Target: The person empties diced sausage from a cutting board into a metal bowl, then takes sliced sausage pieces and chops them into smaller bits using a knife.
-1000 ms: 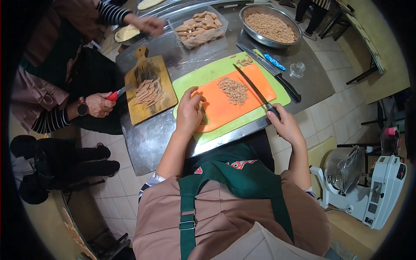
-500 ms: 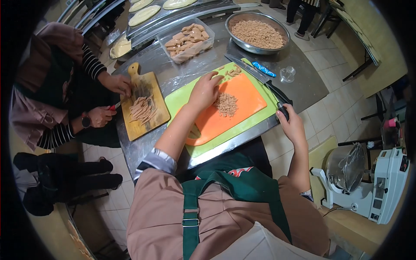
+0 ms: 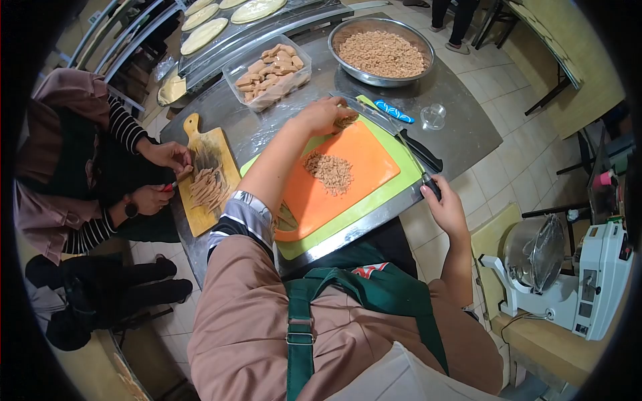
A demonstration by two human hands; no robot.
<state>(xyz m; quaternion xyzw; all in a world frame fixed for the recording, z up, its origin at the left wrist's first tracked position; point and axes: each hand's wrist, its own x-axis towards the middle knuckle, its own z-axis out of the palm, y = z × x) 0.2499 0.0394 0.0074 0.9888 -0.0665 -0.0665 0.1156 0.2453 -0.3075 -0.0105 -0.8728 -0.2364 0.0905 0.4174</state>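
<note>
A grey metal counter (image 3: 468,130) stands in a room with a pale tiled floor (image 3: 491,177) and a stand mixer (image 3: 588,284) off to the right. On it, an orange cutting board (image 3: 368,150) overlaps a green cutting board (image 3: 348,218). The diced pile (image 3: 328,172) sits on the orange one, nearer the wearer than the left hand (image 3: 324,116), whose bent fingers touch strips (image 3: 346,122) at the far edge; whether they grip any, I cannot tell. The right hand (image 3: 445,207) is closed around the handle of a knife (image 3: 430,184), right of the pile.

Chopped pieces (image 3: 328,175) lie on the cutting board (image 3: 366,152), before the bowl (image 3: 382,81).
</note>
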